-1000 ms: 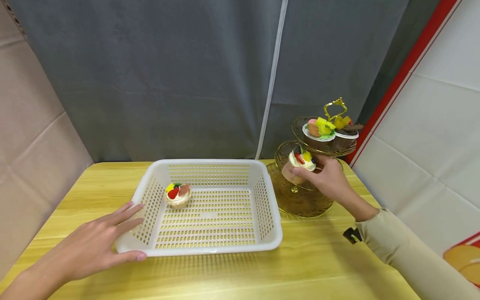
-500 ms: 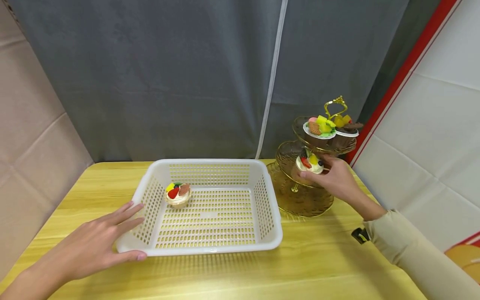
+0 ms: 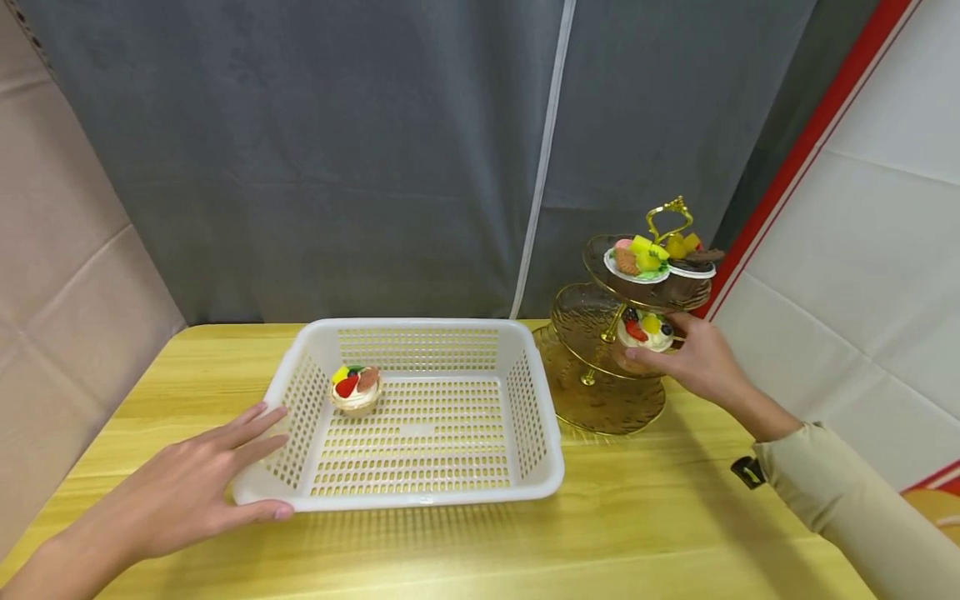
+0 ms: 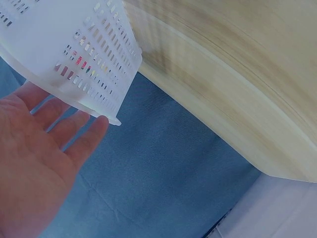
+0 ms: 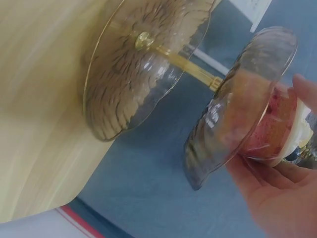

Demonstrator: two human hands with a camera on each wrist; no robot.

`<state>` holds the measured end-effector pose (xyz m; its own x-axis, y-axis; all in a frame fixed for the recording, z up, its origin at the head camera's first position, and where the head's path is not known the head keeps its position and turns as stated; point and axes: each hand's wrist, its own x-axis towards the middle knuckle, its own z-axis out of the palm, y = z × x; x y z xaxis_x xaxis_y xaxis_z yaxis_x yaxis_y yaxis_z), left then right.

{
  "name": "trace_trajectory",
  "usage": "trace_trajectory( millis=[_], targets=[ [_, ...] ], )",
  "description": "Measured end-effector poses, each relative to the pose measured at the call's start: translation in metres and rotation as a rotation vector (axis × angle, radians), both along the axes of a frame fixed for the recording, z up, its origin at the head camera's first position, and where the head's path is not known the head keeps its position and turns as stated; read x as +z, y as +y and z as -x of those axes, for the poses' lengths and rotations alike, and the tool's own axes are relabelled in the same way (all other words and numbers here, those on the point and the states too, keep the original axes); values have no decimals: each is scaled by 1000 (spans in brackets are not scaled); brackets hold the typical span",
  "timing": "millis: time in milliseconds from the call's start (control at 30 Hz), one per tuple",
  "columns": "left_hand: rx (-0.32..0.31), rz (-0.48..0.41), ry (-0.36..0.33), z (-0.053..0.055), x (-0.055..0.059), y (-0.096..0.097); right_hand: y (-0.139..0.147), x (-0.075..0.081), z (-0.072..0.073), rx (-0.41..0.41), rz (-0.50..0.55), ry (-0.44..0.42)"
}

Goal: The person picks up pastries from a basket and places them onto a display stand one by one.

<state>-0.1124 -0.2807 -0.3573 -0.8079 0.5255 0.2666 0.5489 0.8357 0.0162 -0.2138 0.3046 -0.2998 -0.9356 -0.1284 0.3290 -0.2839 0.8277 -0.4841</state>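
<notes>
My right hand [image 3: 701, 362] grips a cake cup [image 3: 645, 337] topped with white cream, strawberry and other fruit. The cup is at the right part of the middle tier of a three-tiered amber stand [image 3: 577, 321]. Seen in the right wrist view, the cup's red and pink side [image 5: 270, 126] touches or nearly touches the tier, with thumb and fingers on opposite sides. My left hand [image 3: 187, 479] rests with extended fingers on the left end of a white perforated basket [image 3: 420, 502]. Inside the basket, near its left wall, sits a small fruit tart [image 3: 356, 392].
Two dark-cupped cupcakes, one with bright fruit [image 3: 639, 260] and one with a chocolate piece [image 3: 690, 271], stand on the top tier under a gold handle [image 3: 670, 215]. A grey curtain [image 3: 360, 167] hangs behind the wooden table [image 3: 450, 554]; a white panel borders its right.
My right hand has moved right with the cake cup, from the middle tier's left side to its right side. My left hand, the basket and the tart have stayed put.
</notes>
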Motion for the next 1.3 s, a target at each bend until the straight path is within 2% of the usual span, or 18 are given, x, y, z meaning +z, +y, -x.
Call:
trace_trajectory(
  millis=[133, 500, 600, 733, 933, 1067, 1200, 1300],
  targets=[
    [4, -2, -9, 0, 0, 0, 6, -1, 3, 17, -9, 21],
    [4, -7, -6, 0, -1, -1, 18, -5, 10, 65, 19, -27],
    [4, -9, -5, 0, -1, -1, 20, -5, 8, 68, 16, -43],
    [3, -13, 7, -1, -2, 0, 21, 1, 0, 23, -42, -20],
    [-1, -9, 17, 0, 0, 2, 21, 7, -17, 14, -167, 113],
    [3, -4, 11, 1, 0, 1, 13, 6, -27, 18, -250, 242],
    [6, 3, -4, 1, 0, 1, 0, 7, -34, 70, -309, 379],
    [3, 2, -18, 2, 0, 0, -12, 8, -37, 119, -317, 422]
  ],
)
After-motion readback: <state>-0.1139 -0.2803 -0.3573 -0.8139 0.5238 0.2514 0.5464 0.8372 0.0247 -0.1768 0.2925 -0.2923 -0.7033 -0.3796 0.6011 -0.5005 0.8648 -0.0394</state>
